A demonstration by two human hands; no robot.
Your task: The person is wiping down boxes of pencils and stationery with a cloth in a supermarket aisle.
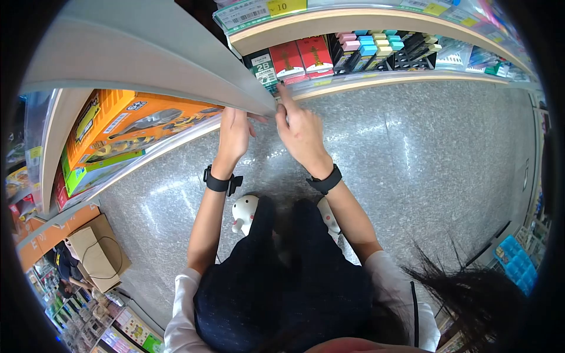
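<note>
My right hand [301, 134] reaches up to the lower shelf with its index finger stretched out. That fingertip is right at the lower corner of a dark green box marked 2B [263, 69]. Red boxes [286, 60] stand just right of the green one. Beside the grey shelf end panel [176, 65], my left hand [235, 134] is raised. The panel's edge hides part of its fingers, and the digits that show point out to the right with nothing visible in them. Both wrists wear black straps.
Pastel pink, blue and yellow items [368, 46] fill the shelf further right. An orange toy box [138, 123] lies on the left shelf above a green box [97, 173]. Grey floor [412, 165] spreads below. A cardboard box [97, 256] and another person [69, 259] are at lower left.
</note>
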